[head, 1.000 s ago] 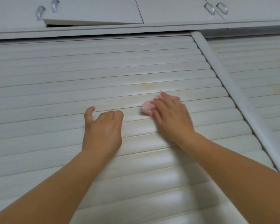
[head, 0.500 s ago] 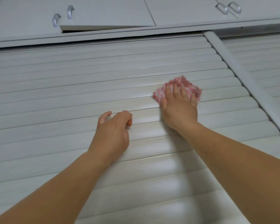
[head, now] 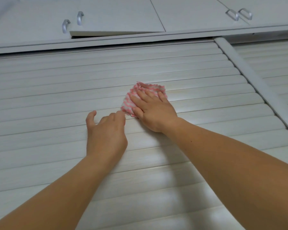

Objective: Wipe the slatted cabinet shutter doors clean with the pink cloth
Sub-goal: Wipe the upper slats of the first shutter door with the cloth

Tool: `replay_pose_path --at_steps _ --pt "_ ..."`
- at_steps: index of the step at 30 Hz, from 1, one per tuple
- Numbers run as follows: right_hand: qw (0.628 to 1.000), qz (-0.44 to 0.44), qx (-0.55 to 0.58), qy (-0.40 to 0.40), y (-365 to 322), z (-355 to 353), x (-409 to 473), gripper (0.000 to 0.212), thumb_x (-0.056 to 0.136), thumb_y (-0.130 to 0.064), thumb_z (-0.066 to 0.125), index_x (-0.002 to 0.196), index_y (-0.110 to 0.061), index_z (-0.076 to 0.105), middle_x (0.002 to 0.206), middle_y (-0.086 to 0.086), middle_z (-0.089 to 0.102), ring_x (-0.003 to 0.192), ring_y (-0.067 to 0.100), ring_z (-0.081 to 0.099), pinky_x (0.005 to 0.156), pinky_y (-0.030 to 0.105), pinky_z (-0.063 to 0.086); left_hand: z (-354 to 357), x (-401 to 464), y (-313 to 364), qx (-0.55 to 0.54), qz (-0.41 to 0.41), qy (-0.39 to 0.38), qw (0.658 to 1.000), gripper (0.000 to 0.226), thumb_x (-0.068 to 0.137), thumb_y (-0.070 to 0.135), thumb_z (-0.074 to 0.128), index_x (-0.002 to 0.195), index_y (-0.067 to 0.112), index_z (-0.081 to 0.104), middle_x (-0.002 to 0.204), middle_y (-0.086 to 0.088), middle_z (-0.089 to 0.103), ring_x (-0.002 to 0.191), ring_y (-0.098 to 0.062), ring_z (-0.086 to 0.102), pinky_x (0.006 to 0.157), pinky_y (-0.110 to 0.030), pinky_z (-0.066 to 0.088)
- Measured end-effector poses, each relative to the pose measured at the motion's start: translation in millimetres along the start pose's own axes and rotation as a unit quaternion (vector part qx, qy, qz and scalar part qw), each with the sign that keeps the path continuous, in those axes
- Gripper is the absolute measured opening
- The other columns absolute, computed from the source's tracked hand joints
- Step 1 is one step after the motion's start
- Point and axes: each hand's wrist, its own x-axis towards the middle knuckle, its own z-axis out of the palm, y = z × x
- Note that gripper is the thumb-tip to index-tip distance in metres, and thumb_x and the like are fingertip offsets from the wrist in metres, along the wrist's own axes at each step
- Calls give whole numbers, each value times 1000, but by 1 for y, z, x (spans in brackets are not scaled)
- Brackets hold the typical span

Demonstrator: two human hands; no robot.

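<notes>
The pale slatted shutter door [head: 56,100] fills most of the view. My right hand [head: 154,112] lies flat on the pink and white cloth [head: 131,101], fingers straight, pressing it against the slats right of centre. The cloth shows above and left of my fingers. My left hand [head: 105,131] rests on the slats just left of the cloth, fingers loosely curled, holding nothing; its fingertips are close to the cloth's lower left corner.
A rounded vertical post [head: 249,80] divides this shutter from a second slatted door [head: 273,70] on the right. Above run flat white cabinet doors with metal handles [head: 80,18], [head: 239,14]; one door [head: 116,33] hangs slightly ajar.
My right hand has flattened out on the cloth and slid it up along the slats and then sideways. My left hand has stayed beside it on the shutter. The view has tilted upward.
</notes>
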Motion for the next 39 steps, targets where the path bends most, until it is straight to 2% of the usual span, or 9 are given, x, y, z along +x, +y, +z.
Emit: replay_pose_path --at_steps 6,9,14,18,23,27,32,34,39 --pt "994 103 -15 41 61 -9 -13 51 102 -41 19 152 -33 11 160 -9 -1 146 12 1 116 43 1 -4 8 13 127 48 -14 991 42 85 9 32 123 26 35 104 1 49 94 -22 52 103 -42 2" --pt "986 152 -18 61 86 -12 -24 52 101 -42 17 152 -31 12 160 -8 0 146 14 3 116 44 1 -2 13 16 160 61 -28 985 54 88 12 26 139 31 21 120 -1 45 104 -24 50 109 -44 6" --pt "962 250 -26 111 119 -18 -37 50 100 -42 21 146 -27 30 159 5 6 145 27 6 115 50 7 -3 18 19 189 63 -40 979 54 91 14 25 141 34 21 128 -3 40 112 -27 46 109 -44 11" --pt "944 303 -43 121 120 -23 -39 47 101 -35 26 139 -11 42 152 16 21 141 35 13 111 48 17 -2 19 17 164 54 -48 984 56 90 11 27 140 36 23 131 -3 36 120 -26 38 110 -50 7" --pt "952 257 -31 162 97 -18 -25 42 100 -26 35 138 -11 42 151 11 31 144 26 14 113 46 17 1 23 13 89 42 -79 992 58 90 8 28 140 36 25 148 3 28 138 -18 22 111 -55 -7" --pt "967 180 -13 181 40 -13 4 31 95 -27 42 121 -14 53 132 9 50 133 24 34 102 40 31 1 25 11 77 48 -76 993 57 90 9 29 141 36 27 147 3 32 136 -16 27 111 -52 -7" --pt "988 49 13 144 3 -5 27 39 100 -35 35 131 -23 55 143 1 44 140 18 25 110 36 26 1 23 8 88 64 -64 992 57 89 10 30 140 36 29 143 3 37 132 -16 33 111 -52 -2" --pt "987 13 12 160 19 -2 19 37 99 -34 40 130 -25 57 140 0 49 136 20 32 105 36 29 1 23 6 93 70 -61 991 57 89 10 30 140 36 28 143 3 36 132 -15 34 111 -52 -2" --pt "980 140 -44 132 101 -20 -3 46 95 -40 26 118 -22 61 136 4 52 126 26 44 103 43 35 1 22 7 89 73 -56 992 58 90 9 29 142 36 23 148 2 31 135 -15 29 111 -50 -5"
